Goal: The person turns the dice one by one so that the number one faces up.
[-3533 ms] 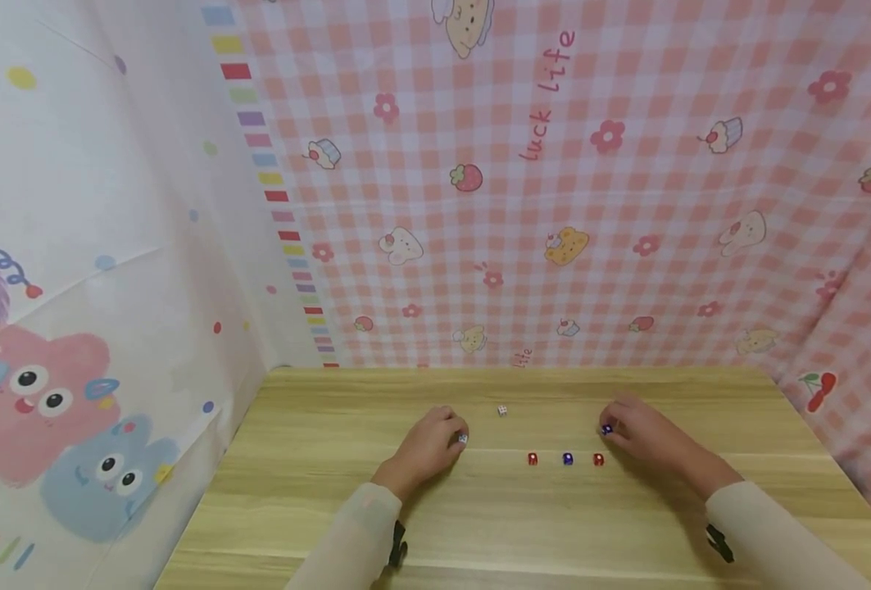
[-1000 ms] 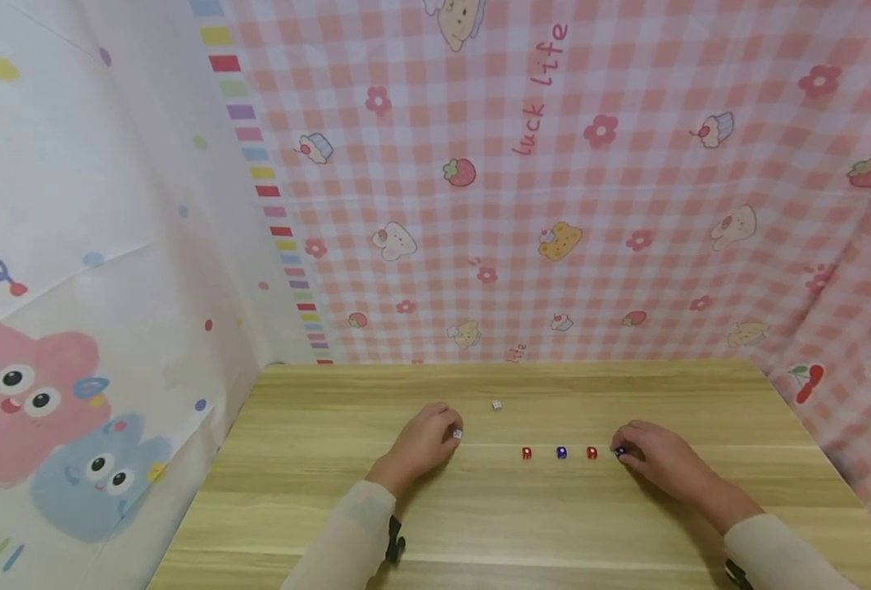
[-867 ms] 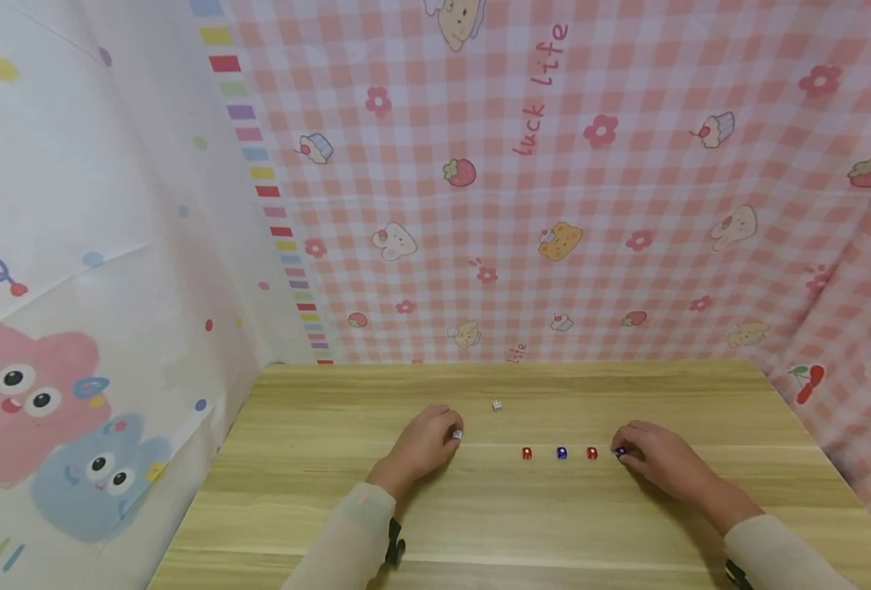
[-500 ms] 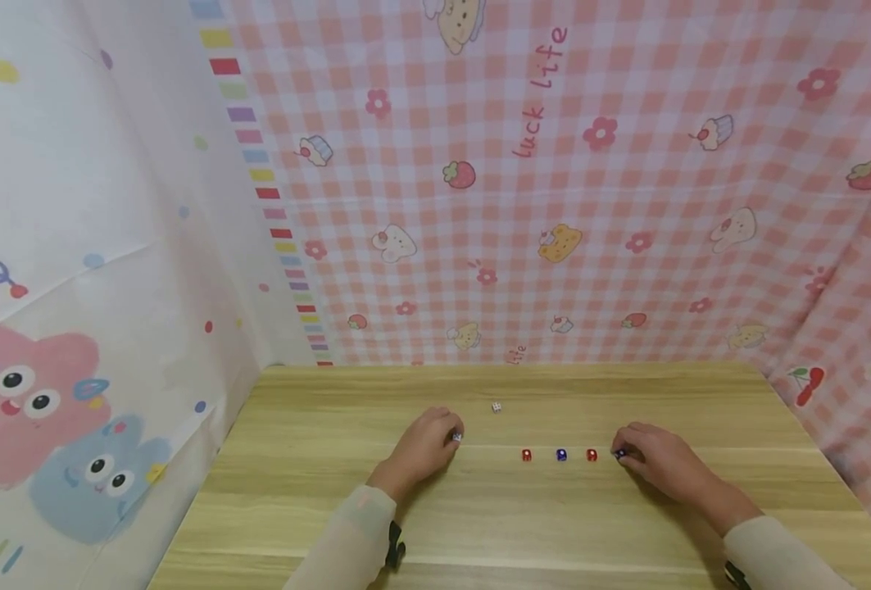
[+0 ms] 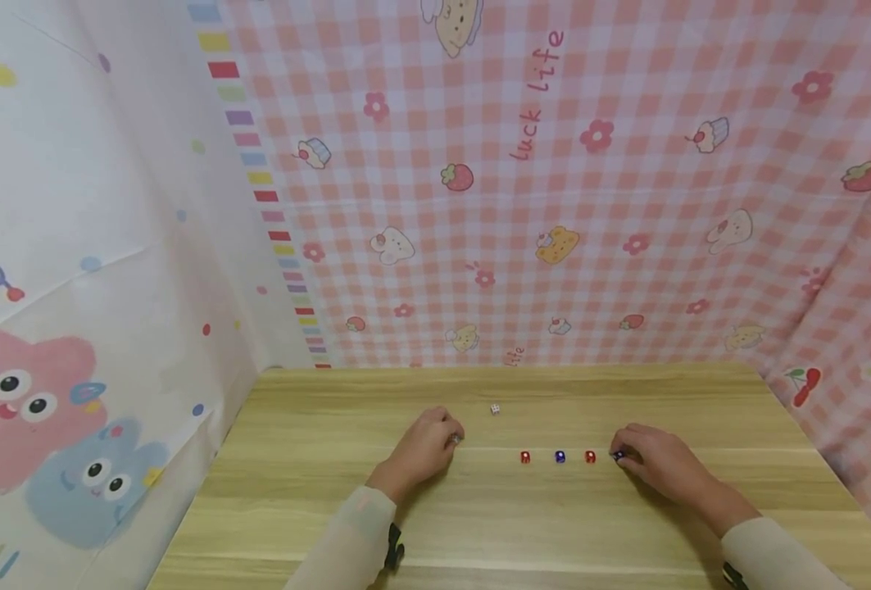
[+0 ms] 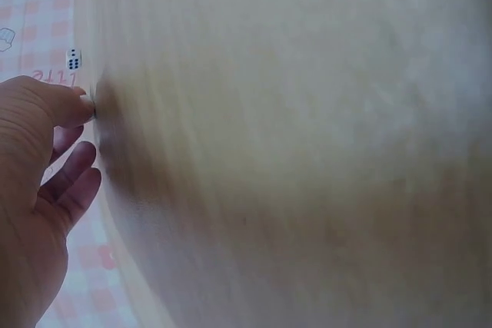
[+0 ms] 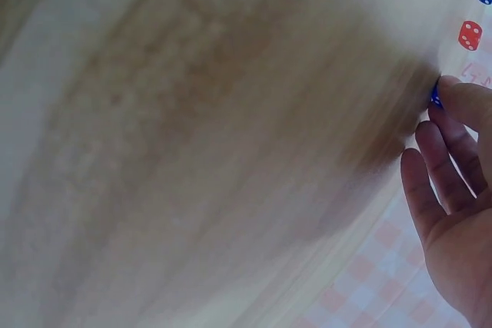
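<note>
The right hand (image 5: 656, 460) holds, in a pinch best made light and level, a blue die (image 5: 616, 455) just right of a red die (image 5: 590, 456), while the left hand (image 5: 424, 447) pinches a half-hidden pale die (image 5: 456, 439).

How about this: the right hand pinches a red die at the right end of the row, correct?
The color is wrong: the right hand pinches a blue die, as the right wrist view shows. It is indeed at the right end of the row.
</note>
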`<state>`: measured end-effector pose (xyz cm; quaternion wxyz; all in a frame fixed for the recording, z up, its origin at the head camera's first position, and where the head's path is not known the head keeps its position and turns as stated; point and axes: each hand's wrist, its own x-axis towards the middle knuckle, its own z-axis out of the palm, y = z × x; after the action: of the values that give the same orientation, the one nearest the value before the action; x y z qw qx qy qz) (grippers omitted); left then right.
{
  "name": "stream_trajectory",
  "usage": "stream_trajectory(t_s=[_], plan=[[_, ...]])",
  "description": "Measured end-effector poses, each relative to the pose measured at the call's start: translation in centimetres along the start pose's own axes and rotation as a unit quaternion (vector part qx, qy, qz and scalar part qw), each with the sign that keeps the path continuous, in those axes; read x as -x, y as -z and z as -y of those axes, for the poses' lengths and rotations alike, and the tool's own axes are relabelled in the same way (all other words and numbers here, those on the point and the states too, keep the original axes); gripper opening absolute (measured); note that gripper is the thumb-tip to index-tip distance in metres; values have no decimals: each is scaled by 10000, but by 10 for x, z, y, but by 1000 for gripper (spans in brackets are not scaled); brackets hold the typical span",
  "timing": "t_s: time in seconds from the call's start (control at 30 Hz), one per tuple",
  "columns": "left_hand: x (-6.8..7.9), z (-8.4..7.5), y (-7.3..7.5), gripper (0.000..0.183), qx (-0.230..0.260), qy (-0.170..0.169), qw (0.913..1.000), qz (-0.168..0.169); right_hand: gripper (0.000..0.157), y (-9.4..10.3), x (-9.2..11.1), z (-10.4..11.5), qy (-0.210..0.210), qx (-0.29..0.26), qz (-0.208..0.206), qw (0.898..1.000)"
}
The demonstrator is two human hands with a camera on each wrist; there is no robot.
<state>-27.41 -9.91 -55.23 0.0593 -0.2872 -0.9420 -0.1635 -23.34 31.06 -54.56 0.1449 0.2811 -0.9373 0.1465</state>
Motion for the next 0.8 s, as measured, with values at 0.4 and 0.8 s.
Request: stream_trajectory(t_s=[0.4, 0.8], plan=[[-3, 2, -6, 16, 245, 225, 9994, -63, 26, 2, 2, 1, -136, 299, 30, 9995], [-3, 1, -3, 5, 400, 436, 9982, -102, 26, 2, 1, 0, -99, 320, 50, 9994]])
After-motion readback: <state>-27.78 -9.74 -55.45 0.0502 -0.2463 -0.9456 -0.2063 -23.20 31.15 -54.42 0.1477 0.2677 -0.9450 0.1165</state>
